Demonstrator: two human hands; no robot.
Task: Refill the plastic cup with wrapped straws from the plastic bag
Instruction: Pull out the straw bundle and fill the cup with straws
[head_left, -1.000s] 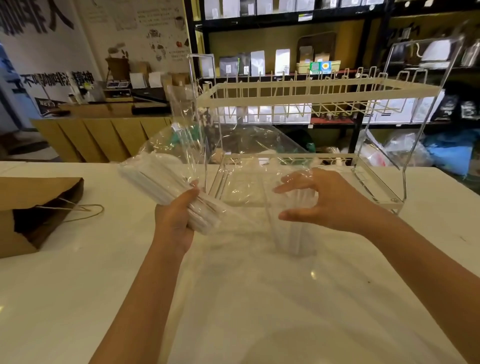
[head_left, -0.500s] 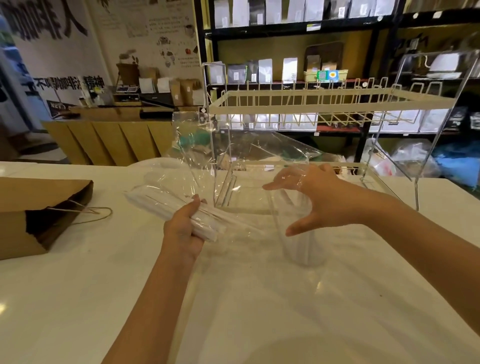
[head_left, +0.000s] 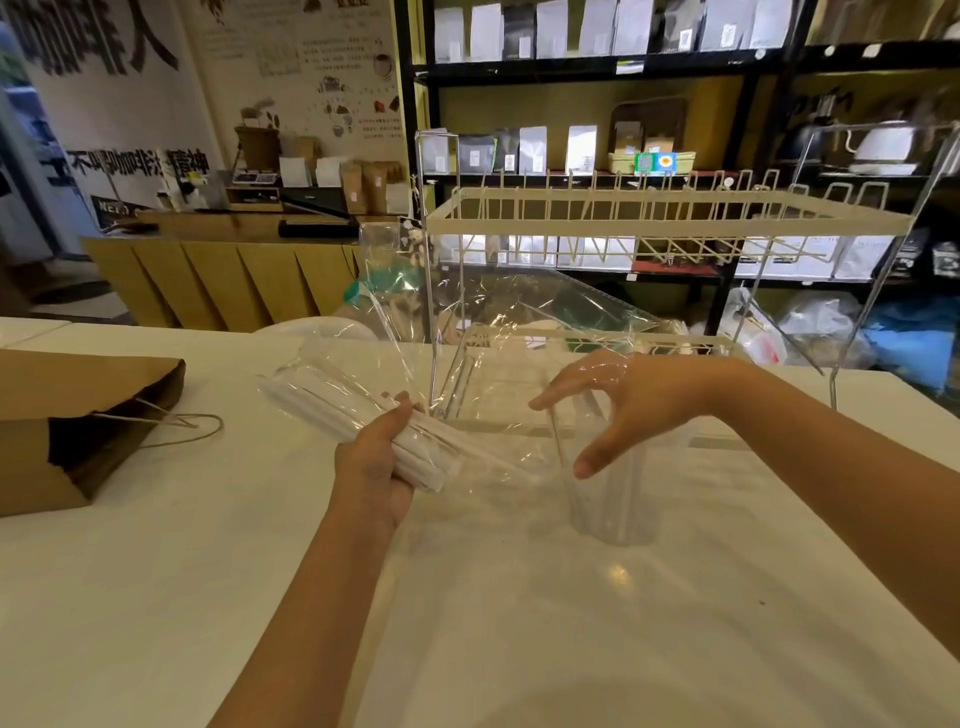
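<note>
From the head view, your left hand (head_left: 375, 457) is clamped around a bundle of wrapped straws (head_left: 358, 421) that still sits inside the clear plastic bag (head_left: 498, 322); the bundle slants up and away to the left of that hand, and its near ends stick out just past your fingers toward your right hand. The bag's loose film fans up and back from your left hand and drapes over the fingers of your right. Your right hand (head_left: 623, 405) is spread wide, thumb low and fingers reaching left, hovering over the mouth of the cup (head_left: 608, 493); the clear film makes it hard to tell whether the fingertips actually touch the rim or the bag. The cup stands upright on the white table (head_left: 208, 571) directly under your right hand, and a few pale straws seem to stand inside it, though the clear wall blurs them. Your two hands are apart, with the bag's film stretched between them. Just beyond both hands stands a wire rack (head_left: 670, 226) with a cream top tier and a lower tray, its base close behind the cup. Well to the left of your left hand a brown paper bag (head_left: 78, 410) lies on its side, its open mouth and string handle facing your left hand. Shelves of pouches fill the background beyond the rack.
</note>
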